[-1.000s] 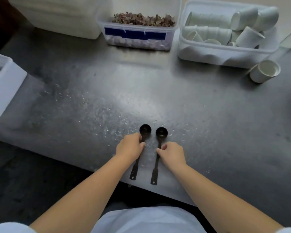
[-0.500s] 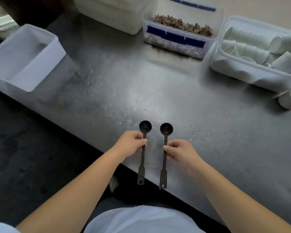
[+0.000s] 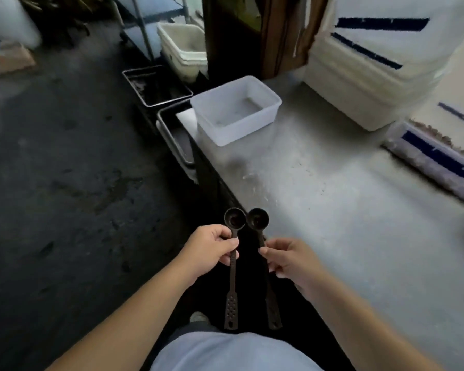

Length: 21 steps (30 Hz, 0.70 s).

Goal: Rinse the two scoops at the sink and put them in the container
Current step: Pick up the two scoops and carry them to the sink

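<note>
Two dark long-handled scoops hang side by side in the air at the steel counter's (image 3: 359,210) front corner. My left hand (image 3: 209,250) pinches the left scoop (image 3: 233,266) just below its bowl. My right hand (image 3: 289,261) pinches the right scoop (image 3: 257,220) on its upper handle; the lower handle sticks out under the hand. Both bowls point away from me and their perforated handle ends point toward my body. An open, translucent white container (image 3: 236,111) stands on the counter's far left corner, well beyond the scoops. No sink is in view.
Metal trays (image 3: 156,84) sit low beside the counter's left end, with stacked cream tubs (image 3: 182,49) behind them. Large white bins (image 3: 364,76) and a blue-banded tub of dried flakes (image 3: 437,159) stand along the counter's far side. Dark floor (image 3: 65,183) spreads to the left.
Both hands have lifted the scoops off the counter and pulled them back past its front edge. The view has swung left, bringing the floor, trays and white container into view.
</note>
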Tool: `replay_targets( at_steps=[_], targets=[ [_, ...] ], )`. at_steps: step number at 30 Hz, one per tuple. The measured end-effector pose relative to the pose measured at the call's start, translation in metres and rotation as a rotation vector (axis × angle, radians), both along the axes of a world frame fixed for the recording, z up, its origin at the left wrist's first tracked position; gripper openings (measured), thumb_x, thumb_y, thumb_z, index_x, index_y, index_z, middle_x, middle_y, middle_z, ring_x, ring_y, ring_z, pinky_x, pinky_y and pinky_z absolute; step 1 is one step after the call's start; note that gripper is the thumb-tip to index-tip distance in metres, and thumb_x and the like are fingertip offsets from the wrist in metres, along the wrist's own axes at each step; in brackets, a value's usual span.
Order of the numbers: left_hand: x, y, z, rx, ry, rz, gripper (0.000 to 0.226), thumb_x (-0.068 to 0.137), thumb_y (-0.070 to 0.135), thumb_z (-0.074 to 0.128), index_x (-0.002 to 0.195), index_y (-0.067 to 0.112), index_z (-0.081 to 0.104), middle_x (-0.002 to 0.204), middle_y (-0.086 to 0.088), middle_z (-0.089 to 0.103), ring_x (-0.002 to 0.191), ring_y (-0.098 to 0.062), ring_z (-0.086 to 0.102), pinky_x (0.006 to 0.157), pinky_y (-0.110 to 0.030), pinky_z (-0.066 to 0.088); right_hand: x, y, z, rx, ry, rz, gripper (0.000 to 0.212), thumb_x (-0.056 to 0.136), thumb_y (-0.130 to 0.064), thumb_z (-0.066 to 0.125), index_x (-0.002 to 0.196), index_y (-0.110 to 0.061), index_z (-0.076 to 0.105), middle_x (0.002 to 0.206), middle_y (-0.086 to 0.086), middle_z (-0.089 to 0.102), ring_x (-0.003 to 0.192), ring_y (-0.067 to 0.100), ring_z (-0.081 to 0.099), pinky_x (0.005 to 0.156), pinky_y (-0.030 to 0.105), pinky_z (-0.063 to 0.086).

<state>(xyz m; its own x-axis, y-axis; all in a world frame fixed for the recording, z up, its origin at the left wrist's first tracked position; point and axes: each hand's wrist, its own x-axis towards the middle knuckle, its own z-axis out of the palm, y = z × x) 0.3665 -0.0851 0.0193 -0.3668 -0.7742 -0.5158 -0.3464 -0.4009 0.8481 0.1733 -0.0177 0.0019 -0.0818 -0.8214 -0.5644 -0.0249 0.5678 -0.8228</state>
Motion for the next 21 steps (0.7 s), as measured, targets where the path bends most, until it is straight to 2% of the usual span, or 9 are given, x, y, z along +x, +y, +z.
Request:
replay_targets(
  at_steps=[6,8,11,15,18,21],
  targets=[
    [0.134,-0.013,0.007,0.003,0.011,0.267,0.009,0.089,0.017,0.065,0.081,0.016,0.070,0.071,-0.007,0.076,0.053,-0.008,0.066,0.041,-0.010,0.040,0.121,-0.072,0.016,-0.032,-0.023,0.280,0.019,0.091,-0.017,0.069,0.073,-0.017,0.075,0.060,0.000,0.058,0.055,0.009,0.056,0.047,0.019,0.040],
    [0.215,-0.007,0.004,-0.001,0.026,0.498,0.009,0.089,0.017,0.065,0.081,0.015,0.069,0.070,-0.007,0.076,0.053,-0.009,0.066,0.040,-0.010,0.039,0.205,-0.103,0.018,-0.011,-0.056,0.492,0.018,0.092,-0.015,0.068,0.075,-0.014,0.076,0.061,0.003,0.059,0.055,0.009,0.055,0.048,0.019,0.039],
    [0.230,-0.003,0.008,0.020,0.050,0.549,0.010,0.089,0.015,0.065,0.080,0.012,0.068,0.066,-0.006,0.074,0.051,-0.008,0.065,0.039,-0.010,0.038,0.225,-0.115,0.020,-0.025,-0.043,0.531,0.023,0.092,-0.012,0.067,0.072,-0.016,0.076,0.060,0.002,0.059,0.054,0.009,0.055,0.047,0.018,0.038],
    [0.296,0.001,0.011,0.009,0.062,0.771,0.011,0.091,0.012,0.063,0.081,0.009,0.066,0.068,-0.007,0.072,0.049,-0.003,0.064,0.039,-0.009,0.038,0.309,-0.152,0.016,0.015,-0.045,0.747,0.017,0.093,-0.010,0.065,0.081,0.001,0.068,0.068,0.010,0.055,0.054,0.011,0.053,0.049,0.020,0.036],
    [0.335,-0.004,0.009,0.015,0.064,0.926,0.010,0.092,0.009,0.062,0.082,0.005,0.064,0.076,-0.016,0.069,0.046,-0.002,0.063,0.038,-0.009,0.038,0.365,-0.181,0.010,0.035,-0.098,0.875,0.021,0.094,-0.006,0.063,0.074,-0.010,0.070,0.064,0.008,0.055,0.050,0.010,0.052,0.045,0.018,0.035],
    [0.374,-0.021,0.004,0.034,0.017,1.032,0.011,0.092,0.013,0.062,0.091,0.003,0.066,0.075,-0.012,0.073,0.045,-0.002,0.060,0.038,-0.012,0.035,0.417,-0.214,0.005,0.061,-0.131,0.991,0.034,0.093,-0.004,0.063,0.063,-0.018,0.071,0.055,-0.002,0.057,0.046,0.007,0.052,0.043,0.016,0.037]
  ],
)
